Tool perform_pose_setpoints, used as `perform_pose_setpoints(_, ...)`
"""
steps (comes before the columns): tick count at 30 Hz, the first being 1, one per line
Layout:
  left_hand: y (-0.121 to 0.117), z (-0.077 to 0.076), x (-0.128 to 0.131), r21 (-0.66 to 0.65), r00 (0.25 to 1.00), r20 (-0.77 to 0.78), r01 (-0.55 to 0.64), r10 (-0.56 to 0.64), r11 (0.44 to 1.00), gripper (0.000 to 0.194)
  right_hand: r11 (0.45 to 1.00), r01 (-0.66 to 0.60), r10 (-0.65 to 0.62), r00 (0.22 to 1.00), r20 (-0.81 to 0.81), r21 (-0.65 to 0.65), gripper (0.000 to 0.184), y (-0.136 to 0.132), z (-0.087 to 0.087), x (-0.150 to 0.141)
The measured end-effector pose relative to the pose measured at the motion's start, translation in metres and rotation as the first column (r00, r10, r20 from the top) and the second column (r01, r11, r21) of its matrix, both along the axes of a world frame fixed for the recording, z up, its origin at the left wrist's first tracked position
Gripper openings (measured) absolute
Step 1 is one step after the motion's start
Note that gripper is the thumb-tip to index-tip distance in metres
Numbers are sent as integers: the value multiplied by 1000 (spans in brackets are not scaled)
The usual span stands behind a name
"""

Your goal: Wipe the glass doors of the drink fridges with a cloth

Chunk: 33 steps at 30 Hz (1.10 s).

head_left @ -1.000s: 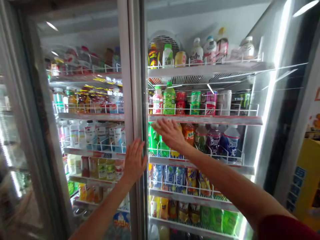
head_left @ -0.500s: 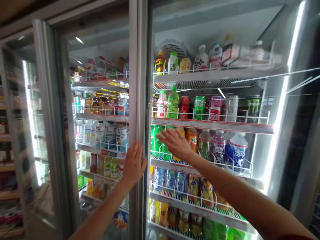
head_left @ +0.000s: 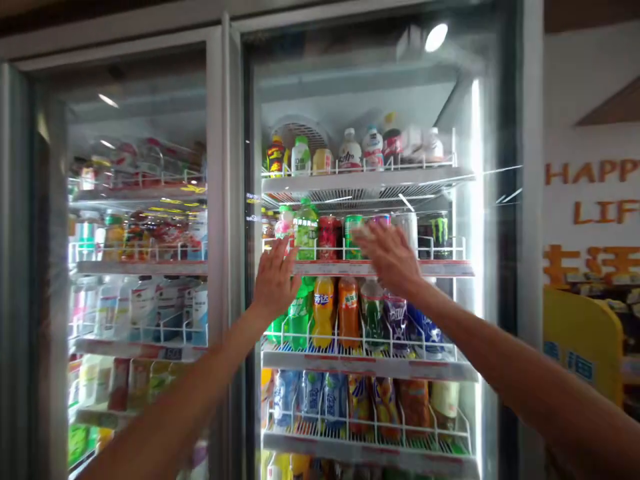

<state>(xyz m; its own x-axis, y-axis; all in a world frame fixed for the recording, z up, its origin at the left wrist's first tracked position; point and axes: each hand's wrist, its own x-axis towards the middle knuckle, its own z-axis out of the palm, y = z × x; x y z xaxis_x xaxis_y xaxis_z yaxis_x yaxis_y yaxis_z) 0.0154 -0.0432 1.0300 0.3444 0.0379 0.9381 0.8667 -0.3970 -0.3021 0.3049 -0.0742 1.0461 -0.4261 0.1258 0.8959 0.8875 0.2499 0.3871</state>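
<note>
Both arms reach out toward the right glass door (head_left: 350, 73) of a lit drinks fridge. My left hand (head_left: 275, 280) is open, fingers up, in front of the door's left part, nearest to a green bottle (head_left: 306, 230). My right hand (head_left: 387, 257) is open too, fingers stretched to the upper left and slightly blurred. It covers part of the can row beside a green can (head_left: 353, 233). Neither hand holds anything. Whether the palms touch the glass I cannot tell. Below them stand a yellow bottle (head_left: 323, 310) and an orange bottle (head_left: 349, 312).
Another fridge door (head_left: 135, 73) with stocked shelves lies to the left, past a metal frame (head_left: 227, 167). White wire guards (head_left: 320, 427) front the shelves. At right are a wall with orange letters (head_left: 590, 173) and a yellow panel (head_left: 580, 340).
The view has swung right, bringing the lettered wall into sight. My left hand has gone from the metal frame to the right door; my right hand now sits higher, before the cans.
</note>
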Motion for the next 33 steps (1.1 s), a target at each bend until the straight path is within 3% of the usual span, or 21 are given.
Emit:
perform_pose_setpoints(2,10,28,11,13,999,41,10,-11,1000,52,987,89,-31,924,-380,136,44,-6,53,28)
perform_pose_setpoints(4,20,50,21,19,994,107,21,-23,1000,51,963,155,-2,820,-572,219,41,-10,73,39)
perform_pose_setpoints(6,28,62,29,37,981,191,33,-40,999,51,955,170,-4,829,-559,244,40,-10,59,36)
perform_pose_setpoints(9,35,66,36,88,962,262,52,-73,995,51,978,125,-89,974,-209,166,40,-8,20,39)
perform_pose_setpoints(11,37,64,37,111,962,257,66,-92,992,52,978,154,-143,986,-89,139,43,-12,15,65)
perform_pose_setpoints(13,38,62,36,128,964,244,71,-101,989,51,953,233,-167,938,-304,195,43,-20,34,101)
perform_pose_setpoints(15,39,61,35,144,966,239,66,-100,987,51,923,306,-117,801,-587,233,45,-25,65,122)
perform_pose_setpoints(16,39,61,34,151,965,242,63,-98,986,52,920,318,-96,750,-654,230,48,-24,80,121)
perform_pose_setpoints(17,39,61,34,158,965,245,60,-98,986,52,924,313,-89,735,-672,220,49,-21,90,111)
perform_pose_setpoints(19,40,62,34,165,964,248,58,-99,985,52,944,270,-111,802,-587,191,48,-9,94,69)
perform_pose_setpoints(22,40,63,34,167,962,250,66,-107,984,52,976,161,-129,970,-207,147,43,7,70,0)
perform_pose_setpoints(24,39,64,35,160,960,255,72,-112,985,52,988,104,-110,993,47,116,44,7,57,-12)
perform_pose_setpoints(25,38,63,35,155,960,258,74,-112,985,52,989,95,-105,991,81,116,44,4,56,-4)
perform_pose_setpoints(26,38,63,36,152,959,259,75,-113,986,52,986,100,-106,994,37,130,44,-1,61,11)
perform_pose_setpoints(28,38,62,35,150,960,255,81,-117,985,51,972,143,-104,974,-199,189,46,-11,80,49)
perform_pose_setpoints(30,40,61,33,151,959,253,86,-123,985,52,957,187,-71,894,-443,223,49,-17,102,74)
perform_pose_setpoints(32,40,61,31,139,959,257,90,-124,986,51,960,191,-46,831,-554,207,51,-15,113,67)
perform_pose_setpoints(33,38,62,31,138,957,261,95,-128,986,51,967,175,-45,835,-548,187,51,-12,112,52)
